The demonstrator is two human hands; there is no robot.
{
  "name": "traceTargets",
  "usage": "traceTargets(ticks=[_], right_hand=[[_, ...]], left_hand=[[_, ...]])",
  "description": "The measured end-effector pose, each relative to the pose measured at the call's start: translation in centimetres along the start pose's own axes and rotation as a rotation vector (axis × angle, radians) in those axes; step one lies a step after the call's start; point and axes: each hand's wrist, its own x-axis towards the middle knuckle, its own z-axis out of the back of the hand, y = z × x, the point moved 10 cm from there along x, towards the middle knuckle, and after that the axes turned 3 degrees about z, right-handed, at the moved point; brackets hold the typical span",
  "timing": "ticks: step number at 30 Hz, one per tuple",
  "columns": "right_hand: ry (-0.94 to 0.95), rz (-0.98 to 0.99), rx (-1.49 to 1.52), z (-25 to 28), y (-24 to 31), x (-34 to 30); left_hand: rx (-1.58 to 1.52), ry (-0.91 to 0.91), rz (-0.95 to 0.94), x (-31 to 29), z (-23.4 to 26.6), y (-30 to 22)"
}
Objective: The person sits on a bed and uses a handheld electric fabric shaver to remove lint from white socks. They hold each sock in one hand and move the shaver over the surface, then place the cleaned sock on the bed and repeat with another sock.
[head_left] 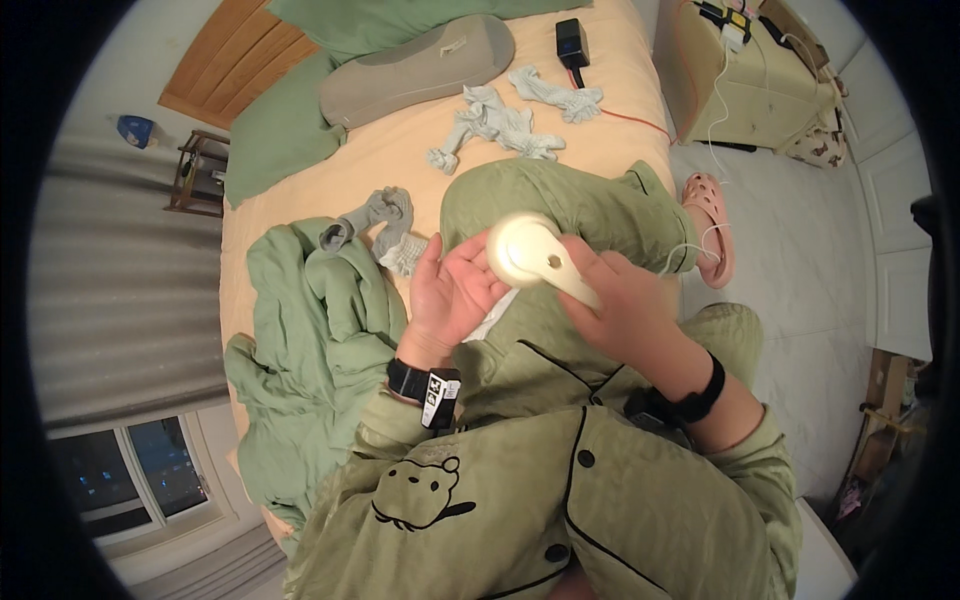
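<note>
Partly hidden cream handle [573, 281], right fingers [590, 264] covering

- 1 L hand [450, 300] + 1 R hand [625, 305], ctr
- 1 wht handheld device [530, 253], ctr
- 2 blk wrist straps [704, 392], 7 & 4 o'clock
- 2 grn pillows [285, 135], 10 & 11 o'clock
- 1 gry pillow [415, 75], 11 o'clock
- 1 blk box [572, 45], 1 o'clock
- 1 pink clog [722, 255], 2 o'clock
- 2 blk buttons [586, 458], 5 o'clock
</note>
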Motion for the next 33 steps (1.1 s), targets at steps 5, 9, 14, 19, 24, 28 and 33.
traceTargets(ticks=[5,9,14,19,24,28,33], right_hand=[[0.031,0.005,-0.016,0.2,0.3,-0.3],[-0.053,0.059,0.044,-0.9,0.5,1.4],[0.067,0.006,-0.045,-0.1,0.3,0.3],[-0.003,0.020,-0.027,1.0,0.5,0.2],[-0.158,-0.085,0.086,0.3,-2.7,1.7],[-0.289,-0.107,0.232,1.9,-5.1,1.0],[-0.285,-0.382,0.607,1.7,-7.2,-1.8]], left_hand=[[0.169,-0.107,0.015,0.1,0.2,0.4],[0.218,-0.193,0.003,-0.3,1.3,0.3],[0.062,0.010,0.015,0.0,1.1,0.4],[0.201,-0.071,0.021,0.0,2.3,0.6],[0.252,-0.144,0.031,-0.1,1.4,0.5],[0.416,-0.236,-0.007,0.0,1.1,0.1],[0.463,-0.310,-0.095,0.0,1.5,0.0]])
